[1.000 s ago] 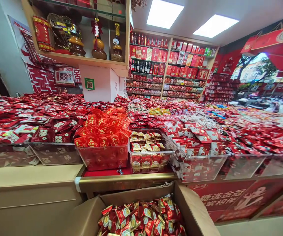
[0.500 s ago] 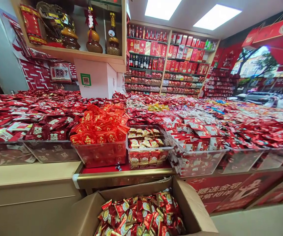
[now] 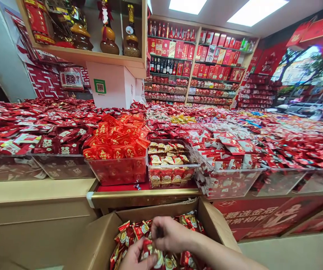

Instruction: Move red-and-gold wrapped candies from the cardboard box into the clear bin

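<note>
An open cardboard box point(image 3: 217, 228) stands below the counter, full of red and gold wrapped candies point(image 3: 133, 230). Both my hands are inside it. My right hand point(image 3: 168, 234) is curled, its fingers pinched on candy wrappers. My left hand point(image 3: 135, 257) sits low at the picture's bottom edge, cupped around a few candies. Directly above the box, a clear bin point(image 3: 171, 172) on the counter holds the same gold and red candies, only partly filled.
The counter carries a row of clear bins: orange-red packets point(image 3: 116, 150), dark red packets point(image 3: 60, 146), red and white packets point(image 3: 229, 157). A gold-trimmed counter edge point(image 3: 141, 195) overhangs the box. Shelves of red boxes and bottles point(image 3: 195, 56) line the back wall.
Both my hands have come into view and gone into the cardboard box, closing on candies. The camera has tilted slightly down.
</note>
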The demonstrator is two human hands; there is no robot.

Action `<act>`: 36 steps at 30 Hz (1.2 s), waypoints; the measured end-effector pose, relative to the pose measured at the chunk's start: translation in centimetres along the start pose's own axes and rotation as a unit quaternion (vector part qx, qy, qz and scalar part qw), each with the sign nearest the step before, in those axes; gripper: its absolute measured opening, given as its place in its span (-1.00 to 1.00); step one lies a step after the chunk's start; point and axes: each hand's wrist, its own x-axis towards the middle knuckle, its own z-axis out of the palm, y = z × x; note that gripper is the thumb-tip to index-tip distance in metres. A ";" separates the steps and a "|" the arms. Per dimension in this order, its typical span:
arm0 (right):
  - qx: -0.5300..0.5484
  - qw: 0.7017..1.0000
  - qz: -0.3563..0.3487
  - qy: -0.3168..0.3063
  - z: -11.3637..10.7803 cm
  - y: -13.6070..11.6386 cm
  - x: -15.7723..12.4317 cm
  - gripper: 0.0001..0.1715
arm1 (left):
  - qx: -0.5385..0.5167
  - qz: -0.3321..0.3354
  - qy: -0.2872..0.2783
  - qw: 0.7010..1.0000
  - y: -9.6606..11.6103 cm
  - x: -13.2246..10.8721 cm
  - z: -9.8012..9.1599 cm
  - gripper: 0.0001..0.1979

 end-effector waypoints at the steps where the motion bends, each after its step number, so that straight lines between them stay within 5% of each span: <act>1: 0.043 0.999 -0.003 0.032 0.0 -0.3 0.1 -0.83 | -0.032 0.008 0.013 0.999 0.5 0.0 0.3 -0.80; 3: 0.140 0.988 0.013 0.065 0.0 -0.7 0.3 -0.77 | -0.085 0.030 0.048 0.995 1.5 -0.2 1.0 -0.76; 6: 0.244 0.967 0.072 0.011 0.1 -0.8 0.5 -0.57 | -0.177 0.024 0.112 0.977 2.5 -0.4 1.7 -0.75; 12: 0.257 0.961 0.099 -0.015 0.8 -1.1 0.3 -0.51 | -0.232 0.017 0.170 0.958 2.9 -0.9 2.0 -0.77; 22: 0.275 0.958 0.070 0.036 1.9 -1.3 0.6 -0.59 | -0.280 -0.016 0.155 0.947 3.6 -1.2 1.8 -0.81; 26: 0.288 0.954 0.086 0.006 2.1 -1.0 0.7 -0.56 | -0.287 -0.001 0.157 0.945 3.5 -1.0 1.3 -0.83; 36: 0.194 0.980 0.034 0.032 -0.1 -0.8 0.6 -0.72 | -0.251 -0.002 0.157 0.955 3.0 -0.8 0.0 -0.70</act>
